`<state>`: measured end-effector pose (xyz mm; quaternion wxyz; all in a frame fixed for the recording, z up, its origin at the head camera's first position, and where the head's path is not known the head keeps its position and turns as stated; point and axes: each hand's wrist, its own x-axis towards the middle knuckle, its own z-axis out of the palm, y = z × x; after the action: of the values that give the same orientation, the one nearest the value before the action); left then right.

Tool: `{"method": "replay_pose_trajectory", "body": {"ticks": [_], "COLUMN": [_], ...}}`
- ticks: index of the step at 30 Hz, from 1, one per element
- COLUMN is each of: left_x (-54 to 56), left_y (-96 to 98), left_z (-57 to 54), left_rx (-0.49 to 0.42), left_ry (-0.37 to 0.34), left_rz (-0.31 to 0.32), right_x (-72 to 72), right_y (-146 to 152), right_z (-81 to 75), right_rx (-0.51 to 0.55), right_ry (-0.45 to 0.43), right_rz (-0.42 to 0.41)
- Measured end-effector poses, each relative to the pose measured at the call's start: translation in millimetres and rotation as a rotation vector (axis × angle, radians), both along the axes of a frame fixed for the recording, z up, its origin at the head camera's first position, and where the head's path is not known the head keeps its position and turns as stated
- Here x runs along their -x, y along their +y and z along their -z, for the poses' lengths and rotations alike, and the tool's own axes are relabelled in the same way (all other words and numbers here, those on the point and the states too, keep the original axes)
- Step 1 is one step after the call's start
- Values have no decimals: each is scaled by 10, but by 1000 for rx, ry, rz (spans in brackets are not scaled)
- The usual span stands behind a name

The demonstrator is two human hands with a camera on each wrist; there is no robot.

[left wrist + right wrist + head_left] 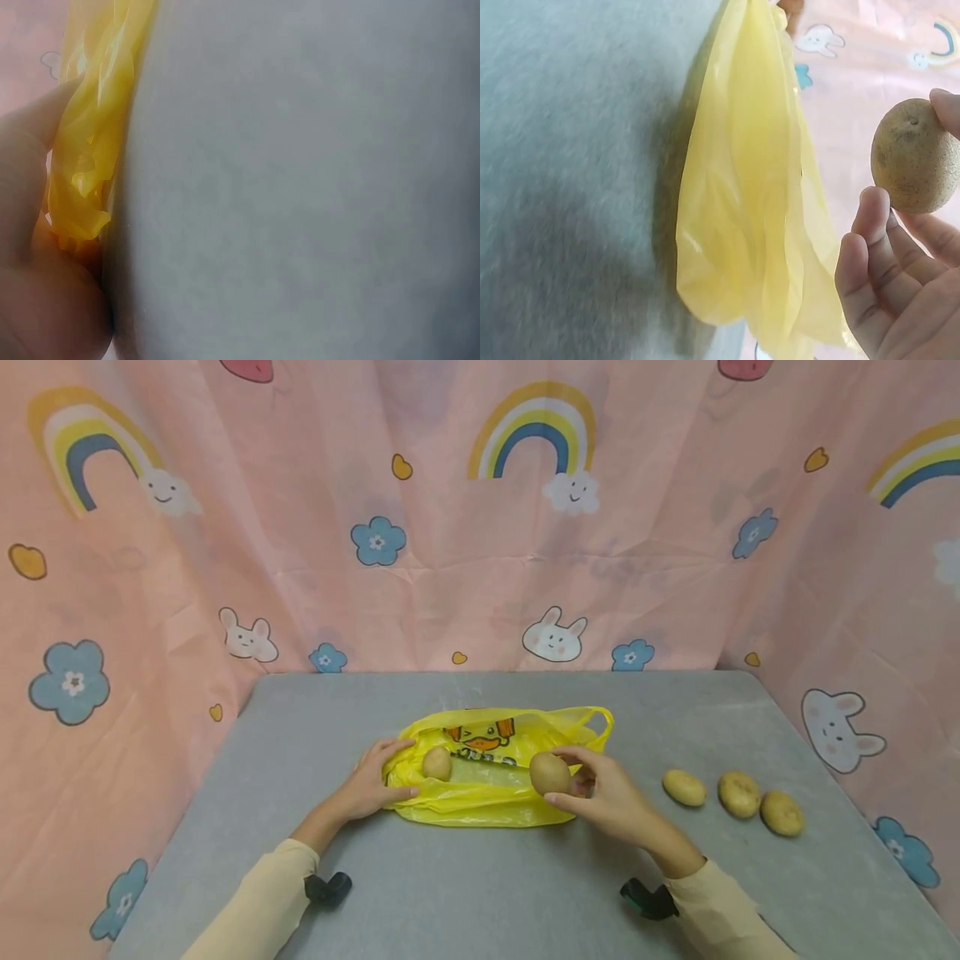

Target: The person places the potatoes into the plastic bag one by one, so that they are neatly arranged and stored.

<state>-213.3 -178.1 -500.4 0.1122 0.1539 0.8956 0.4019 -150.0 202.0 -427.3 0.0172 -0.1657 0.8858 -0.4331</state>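
A yellow plastic bag (480,810) with a printed duck face lies on its side on the grey table, its mouth spread wide. One potato (437,763) sits inside at the left end. My left hand (372,781) holds that end, fingers at the far rim and thumb on the near one. In the left wrist view the gathered yellow plastic (94,150) lies against the thumb. Between the thumb and fingers of my right hand (615,793) is another potato (913,156), held over the right part of the bag's mouth.
Off to the right on the table (480,902) lie three loose potatoes, a left one (684,787), a middle one (738,794) and a right one (782,812). A pink printed curtain (465,593) closes the back and both sides. The bag's handle loop (600,722) sticks out at right.
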Motion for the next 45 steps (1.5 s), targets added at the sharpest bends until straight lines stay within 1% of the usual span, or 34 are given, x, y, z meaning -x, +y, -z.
{"method": "replay_pose_trajectory", "body": {"ticks": [11,16,24,31,37,41,45], "left_x": [-11,-17,-18,-14,-13,-6,-5], "left_y": [8,11,1,6,0,2,6], "left_z": [-22,-15,-3,-6,12,20,9], "left_rx": [0,-3,1,3,9,13,10], "left_ry": [9,8,13,16,13,18,25], "left_rz": [-6,-3,2,1,-7,-7,-4], "right_x": [67,101,163,243,308,352,390], "right_y": [-225,-314,-446,-580,-682,-742,-814], "right_z": [-34,-17,44,133,218,247,258], "right_rx": [36,46,48,60,37,30,-9], "right_ry": [-9,-4,6,-27,-52,-53,-54], "right_rz": [-25,-45,-52,-23,36,58,76]}}
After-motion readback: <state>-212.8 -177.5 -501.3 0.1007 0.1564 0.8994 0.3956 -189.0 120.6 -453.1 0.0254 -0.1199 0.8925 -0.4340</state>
